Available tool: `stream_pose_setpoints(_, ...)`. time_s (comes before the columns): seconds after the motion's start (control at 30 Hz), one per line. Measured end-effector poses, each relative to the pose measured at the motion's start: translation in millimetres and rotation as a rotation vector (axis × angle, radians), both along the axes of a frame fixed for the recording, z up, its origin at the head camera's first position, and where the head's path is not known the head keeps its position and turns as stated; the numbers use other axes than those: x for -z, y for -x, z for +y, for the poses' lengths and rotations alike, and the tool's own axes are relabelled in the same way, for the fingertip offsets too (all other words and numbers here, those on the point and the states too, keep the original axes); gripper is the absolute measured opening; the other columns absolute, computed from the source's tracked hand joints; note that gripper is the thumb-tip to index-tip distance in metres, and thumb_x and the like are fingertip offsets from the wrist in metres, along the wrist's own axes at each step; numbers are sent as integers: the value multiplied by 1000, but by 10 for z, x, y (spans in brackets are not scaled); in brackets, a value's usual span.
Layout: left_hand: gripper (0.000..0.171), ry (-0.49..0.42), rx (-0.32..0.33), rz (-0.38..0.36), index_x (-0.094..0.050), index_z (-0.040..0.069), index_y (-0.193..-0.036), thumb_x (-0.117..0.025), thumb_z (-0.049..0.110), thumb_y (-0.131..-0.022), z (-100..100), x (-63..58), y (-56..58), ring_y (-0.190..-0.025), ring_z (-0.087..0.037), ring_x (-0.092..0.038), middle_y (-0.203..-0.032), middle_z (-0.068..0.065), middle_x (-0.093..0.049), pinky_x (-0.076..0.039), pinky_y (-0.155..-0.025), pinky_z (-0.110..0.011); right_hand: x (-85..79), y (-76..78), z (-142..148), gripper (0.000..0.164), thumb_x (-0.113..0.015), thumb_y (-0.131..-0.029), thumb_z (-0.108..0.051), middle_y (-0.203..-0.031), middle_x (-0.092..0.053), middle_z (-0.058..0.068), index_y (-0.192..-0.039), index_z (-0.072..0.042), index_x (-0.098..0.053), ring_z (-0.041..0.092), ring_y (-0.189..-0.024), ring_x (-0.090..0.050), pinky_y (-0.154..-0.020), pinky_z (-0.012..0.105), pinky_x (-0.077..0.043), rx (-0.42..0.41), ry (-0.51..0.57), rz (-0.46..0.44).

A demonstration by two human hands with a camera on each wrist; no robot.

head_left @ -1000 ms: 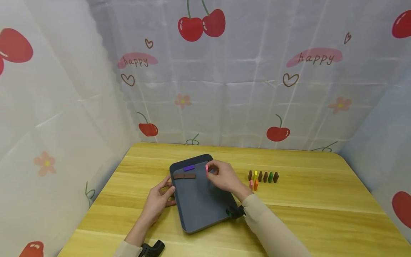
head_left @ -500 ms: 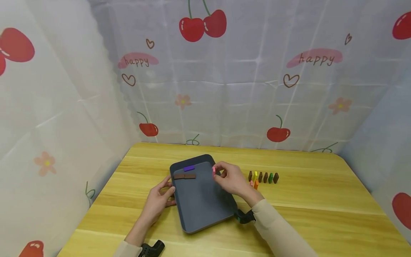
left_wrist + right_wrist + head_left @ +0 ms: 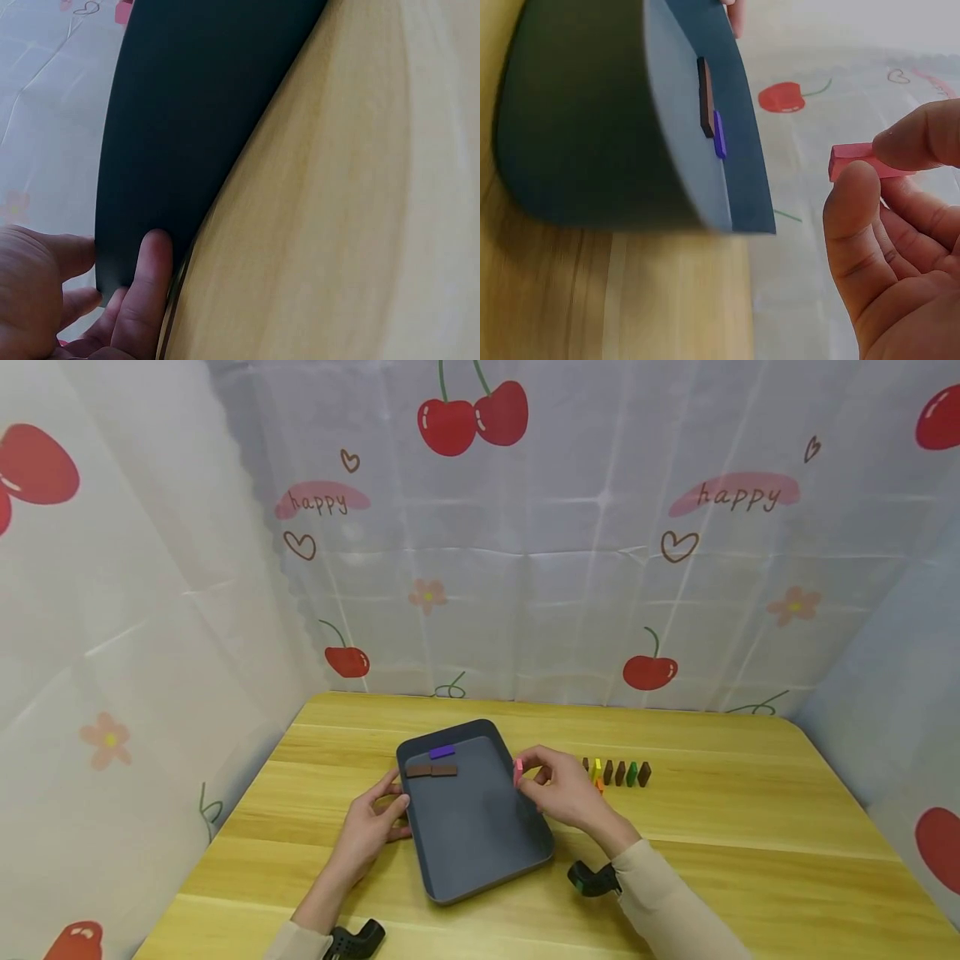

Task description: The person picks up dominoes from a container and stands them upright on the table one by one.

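Observation:
In the head view a pink domino block is pinched between the thumb and fingers of my right hand, at the right rim of the grey tray. The right wrist view shows the same pink block held up apart from the tray. My left hand holds the tray's left side, thumb at the rim; in the left wrist view its fingers lie against the outer wall. Inside the tray, two brown blocks lie end to end, with a purple block behind them.
Right of the tray stands a row of upright blocks: several brown, a yellow block and a green block. An orange block stands in front, partly hidden by my right hand. A cherry-print curtain hangs behind the wooden table.
My right hand has moved right and toward me with the pink block, from over the tray to its right rim. It now hides the other pink block. My left hand has stayed still.

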State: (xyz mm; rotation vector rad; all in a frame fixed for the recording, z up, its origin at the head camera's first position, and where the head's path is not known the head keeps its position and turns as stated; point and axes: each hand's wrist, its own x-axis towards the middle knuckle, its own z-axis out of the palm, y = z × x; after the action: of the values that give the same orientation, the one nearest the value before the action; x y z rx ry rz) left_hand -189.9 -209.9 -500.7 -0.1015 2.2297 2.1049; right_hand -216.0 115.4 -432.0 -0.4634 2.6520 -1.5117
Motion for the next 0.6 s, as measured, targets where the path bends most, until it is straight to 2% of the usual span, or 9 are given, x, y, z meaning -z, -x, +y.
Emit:
stream_pose_setpoints(0.27, 59, 0, -1, -9, -40, 17, -160, -58, 8, -105, -6, 5, 1, -113, -31, -68, -141, -20, -47, -67, -78, -41, -10, -17, 181, 18, -67, -95, -11, -104, -71, 0, -113, -11, -71, 20, -70, -64, -50, 29, -51, 9, 2, 8)
stream_pose_setpoints(0.6, 59, 4, 6, 4, -37, 15, -161, -58, 9, -106, 8, -24, -23, -116, -33, -67, -143, -22, -45, -67, -78, -38, 49, -77, 431, 20, -69, -95, -11, -103, -70, 2, -115, -11, -70, 18, -68, -62, -50, 29, -52, 45, -8, -9)
